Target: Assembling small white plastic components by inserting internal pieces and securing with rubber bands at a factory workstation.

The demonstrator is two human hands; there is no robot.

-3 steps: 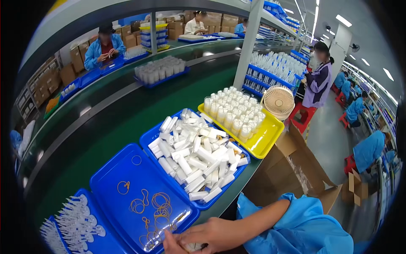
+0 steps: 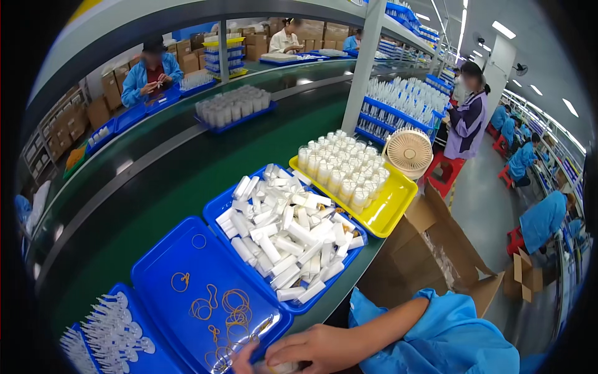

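Observation:
At the lower edge, my right hand (image 2: 321, 347) curls its fingers over a pale, whitish piece (image 2: 284, 368), mostly hidden by the hand and cut off by the frame. Close beside it, my left hand (image 2: 245, 357) is smeared by motion; its fingers do not show clearly. Both hands are at the near corner of a blue tray (image 2: 180, 249) where orange rubber bands (image 2: 237, 305) lie loose and tangled. Just beyond sits another blue tray (image 2: 215, 209) heaped with white rectangular pieces (image 2: 289, 234). Farther off, a yellow tray (image 2: 392, 209) carries upright clear-and-white cylindrical bundles (image 2: 342, 165) with bands around them.
Clear plastic parts (image 2: 118, 330) fill a blue tray at the lower left. A beige fan (image 2: 408, 153) stands by a metal post (image 2: 365, 75). An open cardboard box (image 2: 423, 243) is at my right. The green belt (image 2: 149, 187) runs behind the trays; co-workers sit beyond.
My left hand has shifted slightly left and blurred, and my right hand has moved a little right. The trays and their contents look the same.

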